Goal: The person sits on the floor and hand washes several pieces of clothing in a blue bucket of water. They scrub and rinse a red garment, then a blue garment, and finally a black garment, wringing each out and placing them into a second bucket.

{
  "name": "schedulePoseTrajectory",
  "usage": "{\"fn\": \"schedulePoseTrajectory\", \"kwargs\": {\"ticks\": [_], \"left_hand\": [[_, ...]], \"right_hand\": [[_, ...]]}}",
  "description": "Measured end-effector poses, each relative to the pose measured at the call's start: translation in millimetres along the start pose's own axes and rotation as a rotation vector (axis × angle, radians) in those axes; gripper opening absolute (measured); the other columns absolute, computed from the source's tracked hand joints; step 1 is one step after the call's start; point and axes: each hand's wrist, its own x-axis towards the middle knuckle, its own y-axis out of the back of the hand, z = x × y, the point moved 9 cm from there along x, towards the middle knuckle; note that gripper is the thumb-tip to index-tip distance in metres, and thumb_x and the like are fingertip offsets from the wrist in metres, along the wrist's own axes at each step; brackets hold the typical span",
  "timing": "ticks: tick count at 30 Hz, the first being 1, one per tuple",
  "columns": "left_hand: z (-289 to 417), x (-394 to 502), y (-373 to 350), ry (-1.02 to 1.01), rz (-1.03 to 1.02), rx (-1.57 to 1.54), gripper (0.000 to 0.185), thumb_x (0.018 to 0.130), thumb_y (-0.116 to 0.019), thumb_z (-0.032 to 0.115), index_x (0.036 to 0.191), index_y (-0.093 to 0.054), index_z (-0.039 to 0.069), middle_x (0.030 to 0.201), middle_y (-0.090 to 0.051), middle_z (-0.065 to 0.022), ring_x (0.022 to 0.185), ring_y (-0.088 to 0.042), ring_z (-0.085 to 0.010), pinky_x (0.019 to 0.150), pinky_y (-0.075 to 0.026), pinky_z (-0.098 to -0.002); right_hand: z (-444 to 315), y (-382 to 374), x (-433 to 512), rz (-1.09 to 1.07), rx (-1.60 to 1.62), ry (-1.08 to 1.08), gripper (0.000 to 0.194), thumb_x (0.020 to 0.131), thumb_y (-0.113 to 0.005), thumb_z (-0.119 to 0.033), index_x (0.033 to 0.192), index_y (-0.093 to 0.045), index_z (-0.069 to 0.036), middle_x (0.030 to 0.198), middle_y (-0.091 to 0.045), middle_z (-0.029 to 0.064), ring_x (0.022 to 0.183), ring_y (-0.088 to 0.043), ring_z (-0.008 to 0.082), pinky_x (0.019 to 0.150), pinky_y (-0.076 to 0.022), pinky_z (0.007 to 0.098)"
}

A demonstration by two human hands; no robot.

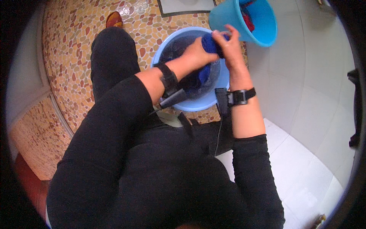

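A light blue plastic basin (190, 106) stands on the floor before me, with dark sudsy water (175, 47) inside. Over its far right part, both hands grip a bunched dark blue cloth (210, 44). My left hand (200, 51) holds it from the left, thumb along its near side. My right hand (228, 43) clasps the other end, with the index finger lifted away. More blue fabric (204, 75) shows below the hands in the basin; whether it joins the held piece I cannot tell. My left forearm hides part of the water.
Just beyond the basin on the right, a turquoise plastic bucket (226, 17) holds red and dark cloth (248, 23). A pale tiled wall (286, 71) rises at the right. The floor (81, 54) has a pebble pattern and looks wet near my brown shoe (114, 20).
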Motion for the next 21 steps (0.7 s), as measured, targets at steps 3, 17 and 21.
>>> {"fn": "schedulePoseTrajectory", "kwargs": {"ticks": [3,17,21], "left_hand": [[30,5,12,-0.139,-0.046,-0.549,0.035,0.078,-0.068,0.018,0.107,-0.059,0.001,0.098,-0.065,-0.0094,0.086,-0.063,-0.0193,0.079,-0.051,-0.0320],[42,26,-12,0.284,0.025,-1.386,0.037,0.086,-0.054,0.040,0.095,-0.061,0.005,0.094,-0.066,-0.0120,0.084,-0.063,-0.0302,0.081,-0.051,-0.0454],[26,53,7,0.199,0.152,-1.440,0.041,0.086,-0.051,0.042,0.097,-0.061,0.004,0.097,-0.066,-0.0134,0.089,-0.062,-0.0322,0.086,-0.048,-0.0483]], "right_hand": [[9,7,-27,-0.071,0.567,-0.142,0.079,0.089,-0.054,-0.046,0.144,-0.015,-0.005,0.131,-0.044,0.0170,0.116,-0.047,0.0262,0.099,-0.0366,0.0383],[26,-34,-72,-0.229,1.252,-0.300,0.072,0.093,-0.029,-0.059,0.140,-0.032,-0.005,0.139,-0.040,0.0140,0.125,-0.043,0.0280,0.108,-0.0324,0.0416],[16,-31,-85,-0.261,1.617,-0.169,0.082,0.084,-0.045,-0.064,0.141,-0.031,-0.006,0.139,-0.040,0.0164,0.126,-0.041,0.0313,0.107,-0.0334,0.0456]]}}
